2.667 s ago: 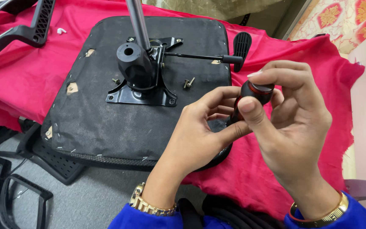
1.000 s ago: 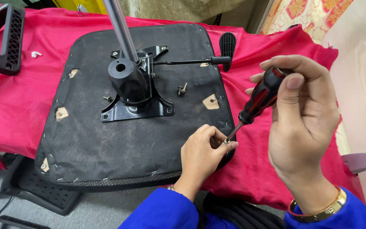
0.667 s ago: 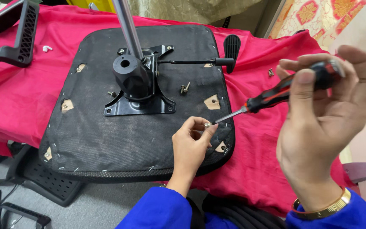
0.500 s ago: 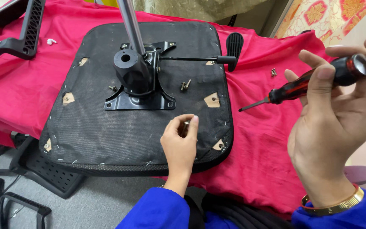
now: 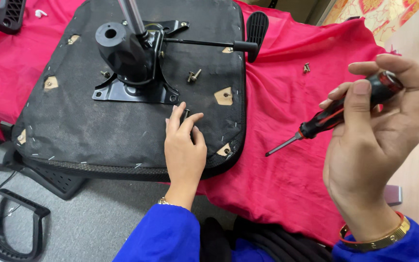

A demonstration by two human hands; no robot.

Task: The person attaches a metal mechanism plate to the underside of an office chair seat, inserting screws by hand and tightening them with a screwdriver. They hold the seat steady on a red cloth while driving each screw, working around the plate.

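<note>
Pinching a small dark metal bolt [image 5: 186, 113] between the fingertips of my left hand [image 5: 184, 145], I hold it just over the black fabric underside of the upturned chair seat [image 5: 98, 126], close to the black metal mounting plate [image 5: 131, 91]. My right hand [image 5: 379, 140] is raised to the side above the red cloth [image 5: 287, 184], fingers wrapped around a black-and-red-handled screwdriver [image 5: 338, 114], tip angled down-left and touching nothing.

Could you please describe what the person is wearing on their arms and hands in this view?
Both arms are in bright blue sleeves. The right hand has a gold bangle with a thin red edge at the wrist; the left hand shows a sliver of gold band at the cuff. No gloves or rings are visible.
</note>
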